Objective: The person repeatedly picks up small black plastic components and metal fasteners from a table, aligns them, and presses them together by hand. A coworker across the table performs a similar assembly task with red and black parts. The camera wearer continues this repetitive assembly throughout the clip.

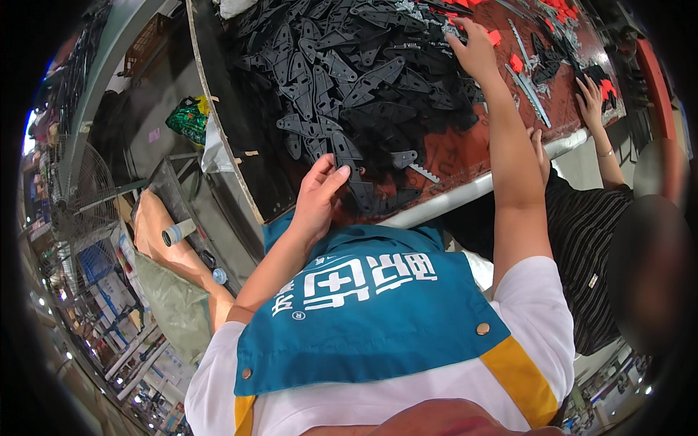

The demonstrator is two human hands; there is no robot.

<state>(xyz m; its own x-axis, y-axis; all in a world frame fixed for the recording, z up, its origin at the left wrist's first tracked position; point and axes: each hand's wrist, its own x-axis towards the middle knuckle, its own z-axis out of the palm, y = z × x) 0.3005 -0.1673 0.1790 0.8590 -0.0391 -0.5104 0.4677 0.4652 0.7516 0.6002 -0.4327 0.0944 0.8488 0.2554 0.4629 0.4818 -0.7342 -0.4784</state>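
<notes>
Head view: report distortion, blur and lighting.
In the head view, the red post bows and the corners fall to black; in the head view, a heavy blur covers the co-worker's head; in the head view, the dark plastic parts partly merge into gloom, while the left hand stands out brightly.

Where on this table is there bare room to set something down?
Bare red tabletop shows near the white padded edge, between the dark parts pile and the right forearm; a smaller patch separates the silver strips from the co-worker's far hand. The pile and far side, with red pieces, are crowded.
</notes>
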